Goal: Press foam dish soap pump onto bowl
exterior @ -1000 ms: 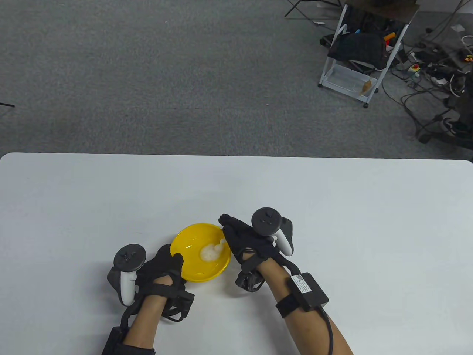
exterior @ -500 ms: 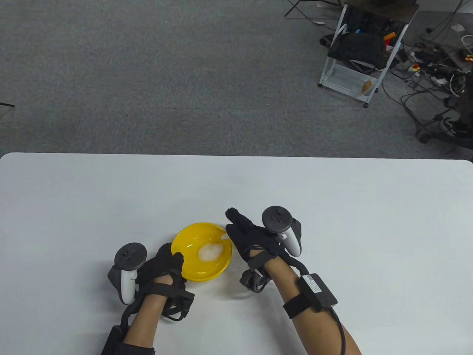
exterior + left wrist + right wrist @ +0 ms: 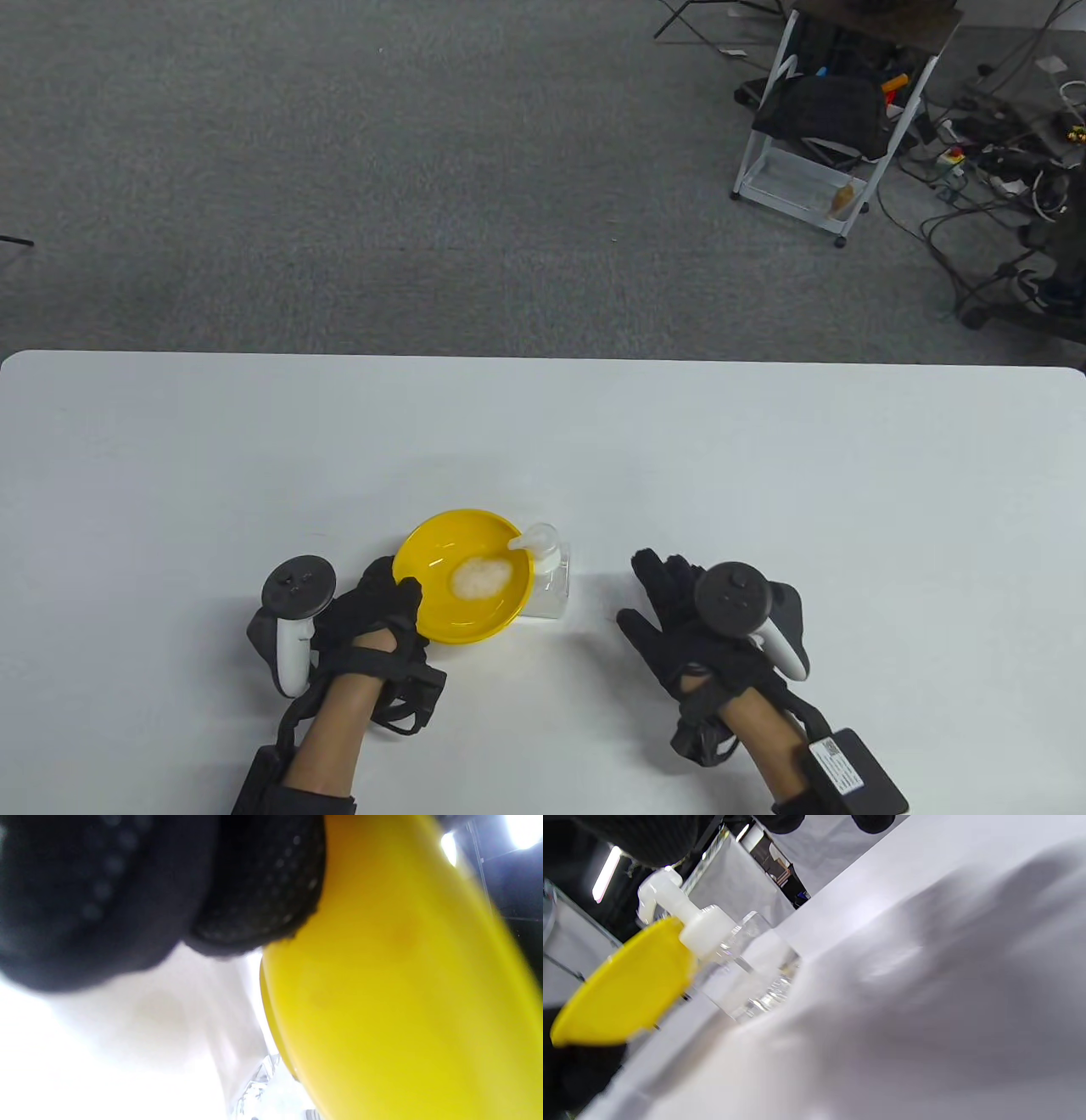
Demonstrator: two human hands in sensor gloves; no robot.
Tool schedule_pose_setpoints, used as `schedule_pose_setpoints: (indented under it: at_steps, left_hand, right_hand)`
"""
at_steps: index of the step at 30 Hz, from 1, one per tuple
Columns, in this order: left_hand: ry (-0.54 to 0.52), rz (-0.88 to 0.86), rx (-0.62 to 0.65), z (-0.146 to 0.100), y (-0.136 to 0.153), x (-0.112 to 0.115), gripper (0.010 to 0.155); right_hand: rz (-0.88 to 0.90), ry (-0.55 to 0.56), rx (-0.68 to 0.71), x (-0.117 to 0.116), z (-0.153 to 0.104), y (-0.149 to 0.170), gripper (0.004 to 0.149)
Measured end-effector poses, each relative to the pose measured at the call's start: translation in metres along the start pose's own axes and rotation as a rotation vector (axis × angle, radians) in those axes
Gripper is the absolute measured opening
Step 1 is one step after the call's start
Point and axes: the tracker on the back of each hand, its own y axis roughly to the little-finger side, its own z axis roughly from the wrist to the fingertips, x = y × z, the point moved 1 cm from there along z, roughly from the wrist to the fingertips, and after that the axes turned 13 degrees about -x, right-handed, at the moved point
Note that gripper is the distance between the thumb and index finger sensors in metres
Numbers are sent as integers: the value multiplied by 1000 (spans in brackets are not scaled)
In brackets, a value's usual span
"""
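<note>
A yellow bowl [image 3: 441, 611] sits on the white table [image 3: 764, 475] with a blob of white foam [image 3: 479, 579] inside. A clear soap bottle with a white pump [image 3: 543, 548] stands at the bowl's right edge, nozzle over the rim. My left hand [image 3: 382, 607] grips the bowl's near-left rim; its fingers [image 3: 254, 899] press on the bowl [image 3: 403, 984] in the left wrist view. My right hand [image 3: 679, 611] is open and empty, flat above the table right of the bottle. The right wrist view shows the bottle [image 3: 742, 971], pump [image 3: 683, 916] and bowl [image 3: 628, 988].
The table's far edge [image 3: 543, 358] borders grey carpet. A white wheeled rack [image 3: 814, 161] and tangled cables [image 3: 993, 170] stand on the floor at the far right, well off the table.
My right hand has lifted off the pump and drawn back to the right and toward me, uncovering the bottle. The foam blob in the bowl stays. My left hand has not moved.
</note>
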Motion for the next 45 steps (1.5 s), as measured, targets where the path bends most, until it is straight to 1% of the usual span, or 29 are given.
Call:
schedule_pose_setpoints:
  at_steps: [2, 4, 6, 8, 10, 13, 15, 17, 21, 23, 26, 29, 33, 37, 43, 45]
  left_hand:
    - [4, -7, 0, 0, 0, -1, 56]
    - [2, -9, 2, 1, -1, -1, 56]
    - [-6, -2, 3, 1, -1, -2, 56]
    - [-3, -6, 2, 1, -1, -3, 56]
    - [-8, -14, -2, 1, 0, -7, 56]
    - [-9, -44, -8, 1, 2, -14, 56]
    - [-21, -54, -14, 1, 4, -20, 56]
    - [-39, -59, -38, 1, 8, -29, 56]
    - [-115, -78, -96, 4, 20, -52, 56]
    - [-151, -54, -131, 5, 28, -62, 57]
    - [-173, -38, -186, 7, 41, -74, 58]
    - [-177, -47, -234, 11, 52, -82, 58]
    - [-176, -64, -272, 14, 61, -85, 58]
    - [-175, 3, -318, 16, 66, -82, 58]
    - [-129, 16, -350, 18, 69, -81, 58]
    - [-132, 34, -367, 17, 70, -81, 60]
  right_hand:
    - [-76, 45, -46, 1, -15, 11, 82]
    - [-129, 66, -48, -3, -23, 18, 84]
    - [-179, -14, -99, -13, -25, 23, 86]
    - [-226, -3, -87, -23, -22, 23, 88]
    - [-280, 0, -97, -26, -21, 21, 89]
    - [-267, 58, -77, -25, -21, 17, 89]
    - [-268, 67, -67, -25, -22, 17, 88]
    - [-250, 76, -58, -25, -21, 17, 88]
    - [-238, 105, -55, -23, -20, 22, 87]
    - [-229, 108, -53, -22, -19, 24, 87]
    - [-174, 74, -52, -22, -16, 29, 86]
    - [-166, 78, -51, -21, -16, 31, 86]
    - [-174, 83, -50, -22, -15, 31, 86]
    - [-169, 80, -51, -22, -16, 31, 85]
    - [-168, 86, -51, -23, -16, 31, 85]
    - [-168, 87, -51, -23, -16, 31, 85]
